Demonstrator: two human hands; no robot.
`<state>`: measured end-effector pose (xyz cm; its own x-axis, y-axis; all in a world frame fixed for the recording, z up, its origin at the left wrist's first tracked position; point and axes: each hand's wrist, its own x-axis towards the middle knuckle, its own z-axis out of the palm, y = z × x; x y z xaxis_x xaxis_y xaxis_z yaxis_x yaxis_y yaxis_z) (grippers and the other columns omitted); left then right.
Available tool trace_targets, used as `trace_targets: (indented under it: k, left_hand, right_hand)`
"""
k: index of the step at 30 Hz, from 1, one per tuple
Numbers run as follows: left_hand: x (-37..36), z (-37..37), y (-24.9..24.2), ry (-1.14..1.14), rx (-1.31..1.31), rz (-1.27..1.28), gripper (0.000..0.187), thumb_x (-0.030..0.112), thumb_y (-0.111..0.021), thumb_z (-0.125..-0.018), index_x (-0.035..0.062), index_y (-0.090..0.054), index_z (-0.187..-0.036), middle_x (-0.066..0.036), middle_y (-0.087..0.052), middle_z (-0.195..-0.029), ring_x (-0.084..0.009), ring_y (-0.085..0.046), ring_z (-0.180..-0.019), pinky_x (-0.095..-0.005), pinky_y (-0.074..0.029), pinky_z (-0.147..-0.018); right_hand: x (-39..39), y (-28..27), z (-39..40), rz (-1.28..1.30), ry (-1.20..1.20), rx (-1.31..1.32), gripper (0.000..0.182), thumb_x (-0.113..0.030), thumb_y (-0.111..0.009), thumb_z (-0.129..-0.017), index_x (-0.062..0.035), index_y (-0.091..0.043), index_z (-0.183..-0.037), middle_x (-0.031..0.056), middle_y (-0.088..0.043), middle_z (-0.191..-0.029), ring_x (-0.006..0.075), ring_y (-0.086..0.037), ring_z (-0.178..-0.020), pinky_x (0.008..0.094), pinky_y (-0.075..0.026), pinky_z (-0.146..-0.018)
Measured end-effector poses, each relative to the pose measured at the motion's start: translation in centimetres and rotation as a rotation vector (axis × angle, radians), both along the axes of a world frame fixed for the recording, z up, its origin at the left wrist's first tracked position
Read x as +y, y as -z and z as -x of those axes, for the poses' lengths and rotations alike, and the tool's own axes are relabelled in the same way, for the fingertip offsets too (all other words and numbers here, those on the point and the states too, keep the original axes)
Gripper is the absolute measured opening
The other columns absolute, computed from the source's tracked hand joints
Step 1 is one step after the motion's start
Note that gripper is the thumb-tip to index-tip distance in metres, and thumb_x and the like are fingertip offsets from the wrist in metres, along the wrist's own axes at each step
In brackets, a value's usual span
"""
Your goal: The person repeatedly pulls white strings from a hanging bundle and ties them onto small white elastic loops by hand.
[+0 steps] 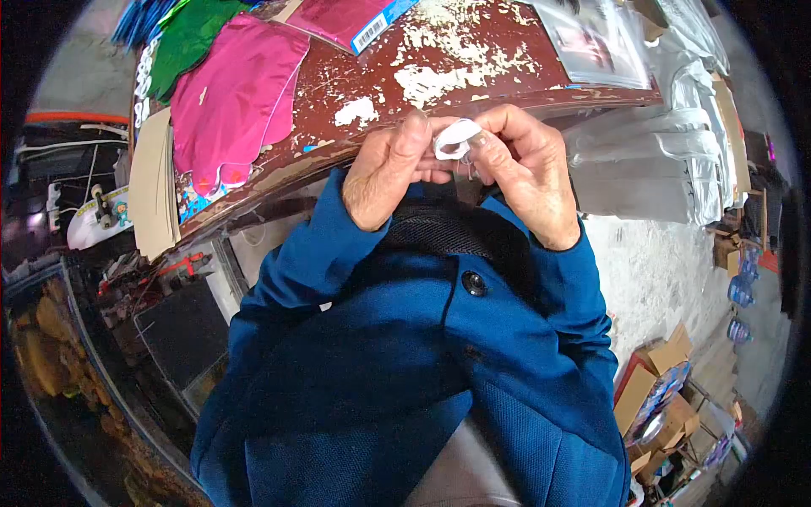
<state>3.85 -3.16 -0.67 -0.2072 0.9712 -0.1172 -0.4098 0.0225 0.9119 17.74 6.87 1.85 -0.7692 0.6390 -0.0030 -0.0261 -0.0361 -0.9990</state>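
A small white looped band [457, 138], perhaps of cloth or elastic, is held between my two hands in front of my body. My right hand [532, 173] pinches its right side between thumb and forefinger. On the other side, my left hand [384, 173] has its fingers curled behind the band, with the thumb raised beside it. Thin pale strands hang below the band near my fingertips. What the band is exactly, I cannot make out. Both hands are just in front of the near edge of a worn red-brown table [363, 84].
Bright pink cloth pieces [232, 93] and green cloth [190, 46] lie on the table's left side, by a cardboard sheet [154, 186]. A packet with a barcode label [372, 32] lies at the back. Clear plastic bags [650, 156] are stacked right; open cartons [659, 380] stand lower right.
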Motion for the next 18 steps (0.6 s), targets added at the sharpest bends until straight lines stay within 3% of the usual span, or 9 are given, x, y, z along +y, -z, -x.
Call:
trace_targets:
  k: [2, 7, 11, 17, 18]
  left_hand:
    - [0.3, 0.1, -0.2, 0.011, -0.064, 0.038, 0.057, 0.044, -0.036, -0.096, -0.0077, -0.055, -0.110, -0.015, -0.061, -0.095, -0.0187, -0.057, -0.083, -0.0266, -0.046, -0.070]
    - [0.9, 0.7, -0.2, 0.123, 0.072, 0.015, 0.056, 0.046, -0.034, -0.096, -0.0053, -0.057, -0.102, -0.013, -0.060, -0.087, -0.0158, -0.055, -0.076, -0.0236, -0.043, -0.063]
    - [1.3, 0.9, 0.1, 0.204, 0.121, 0.029, 0.053, 0.046, -0.036, -0.096, -0.0016, -0.058, -0.097, -0.011, -0.061, -0.083, -0.0133, -0.053, -0.070, -0.0213, -0.040, -0.059]
    - [1.2, 1.0, 0.5, 0.248, 0.049, 0.084, 0.048, 0.044, -0.040, -0.095, 0.0000, -0.059, -0.093, -0.010, -0.061, -0.080, -0.0123, -0.053, -0.070, -0.0204, -0.039, -0.058]
    - [1.2, 0.9, 0.5, 0.246, 0.048, 0.076, 0.045, 0.042, -0.041, -0.095, 0.0001, -0.059, -0.093, -0.010, -0.060, -0.079, -0.0119, -0.053, -0.069, -0.0202, -0.038, -0.057]
  right_hand:
    - [-0.1, -0.1, 0.1, 0.007, 0.007, 0.001, 0.005, -0.003, -0.056, -0.086, 0.0001, -0.059, -0.086, 0.0017, -0.054, -0.067, 0.0065, -0.045, -0.056, 0.0173, -0.036, -0.052]
    - [-0.3, -0.1, 0.3, 0.126, -0.006, 0.093, 0.004, -0.001, -0.055, -0.085, 0.0003, -0.059, -0.086, 0.0028, -0.056, -0.067, 0.0073, -0.049, -0.058, 0.0177, -0.039, -0.054]
    - [-0.1, -0.8, 0.0, 0.010, -0.009, -0.035, 0.004, 0.001, -0.055, -0.084, 0.0013, -0.059, -0.085, 0.0037, -0.057, -0.068, 0.0079, -0.051, -0.060, 0.0183, -0.041, -0.055]
    - [-0.5, 0.2, 0.2, -0.012, 0.055, -0.008, 0.005, 0.003, -0.057, -0.081, 0.0005, -0.061, -0.084, 0.0044, -0.057, -0.070, 0.0088, -0.050, -0.057, 0.0198, -0.040, -0.053]
    - [-0.5, 0.3, 0.2, -0.130, 0.070, -0.028, 0.006, 0.003, -0.058, -0.079, 0.0001, -0.061, -0.084, 0.0044, -0.057, -0.070, 0.0091, -0.049, -0.056, 0.0204, -0.040, -0.053]
